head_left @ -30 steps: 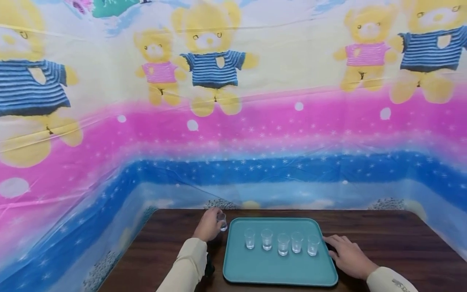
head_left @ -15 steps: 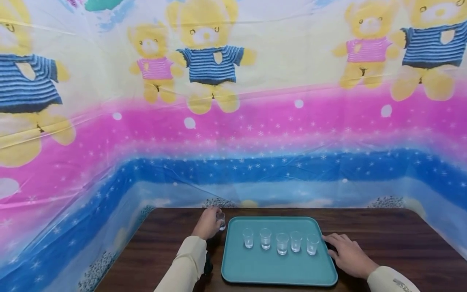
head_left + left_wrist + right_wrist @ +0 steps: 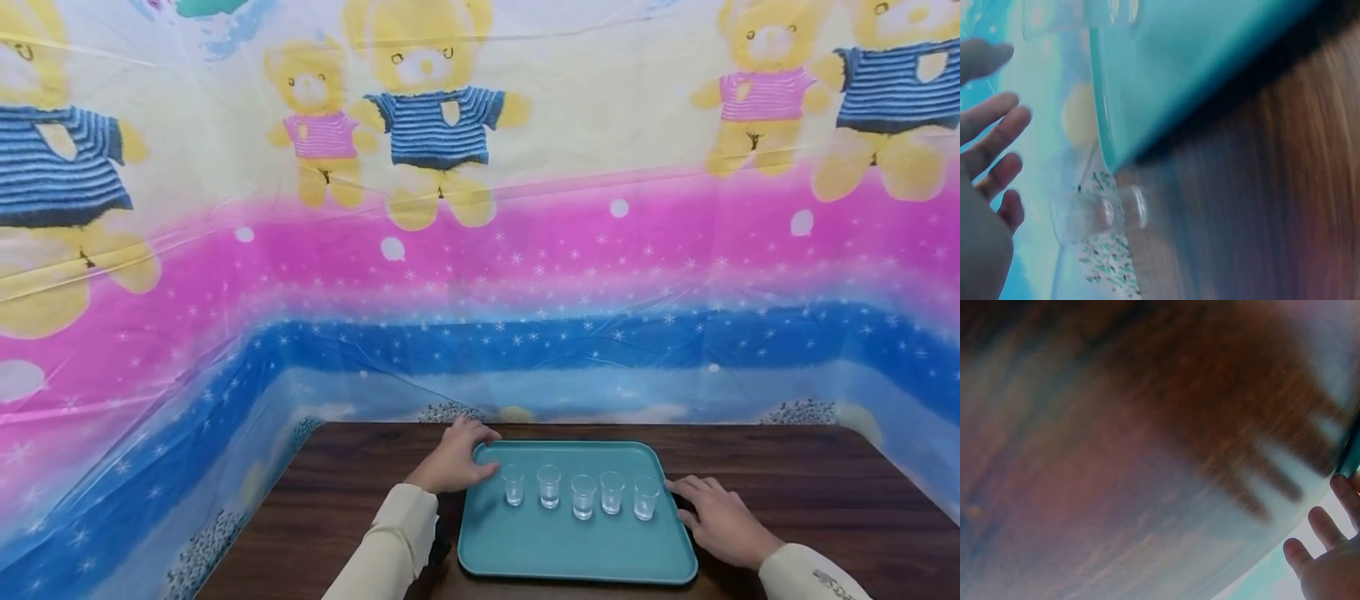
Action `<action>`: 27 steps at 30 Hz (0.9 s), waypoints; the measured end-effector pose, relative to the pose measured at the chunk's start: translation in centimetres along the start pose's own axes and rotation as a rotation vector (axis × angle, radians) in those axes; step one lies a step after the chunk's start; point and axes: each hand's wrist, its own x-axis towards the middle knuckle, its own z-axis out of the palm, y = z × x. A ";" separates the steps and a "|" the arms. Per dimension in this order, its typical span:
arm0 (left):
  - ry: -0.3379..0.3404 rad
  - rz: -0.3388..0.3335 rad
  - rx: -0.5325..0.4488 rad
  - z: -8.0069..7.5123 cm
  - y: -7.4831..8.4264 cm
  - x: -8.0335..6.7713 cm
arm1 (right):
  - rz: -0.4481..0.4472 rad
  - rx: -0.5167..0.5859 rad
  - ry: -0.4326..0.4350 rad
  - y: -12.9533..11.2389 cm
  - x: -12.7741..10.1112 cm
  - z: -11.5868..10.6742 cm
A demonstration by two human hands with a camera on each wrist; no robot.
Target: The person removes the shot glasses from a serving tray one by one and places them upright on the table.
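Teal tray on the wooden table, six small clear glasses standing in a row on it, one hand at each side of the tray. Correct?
Not quite: the head view shows five glasses in the row, not six. The rest holds: teal tray on the wooden table, left hand and right hand at its sides.

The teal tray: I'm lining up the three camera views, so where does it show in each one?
Head: teal tray at bottom centre on the wooden table.
Left wrist: its edge crosses the upper middle.
Right wrist: only a dark sliver at the right edge that may be its rim.
Shared landmark: the wooden table.
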 end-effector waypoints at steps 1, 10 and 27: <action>-0.028 0.006 -0.014 0.0 0.3 0.0 | -0.001 -0.001 0.000 0.0 0.0 0.0; -0.113 0.021 -0.064 0.5 1.5 0.2 | 0.001 -0.006 0.003 -0.1 0.0 0.0; -0.062 0.056 -0.046 0.1 1.9 -0.2 | 0.001 -0.010 0.006 -0.4 -0.3 -0.3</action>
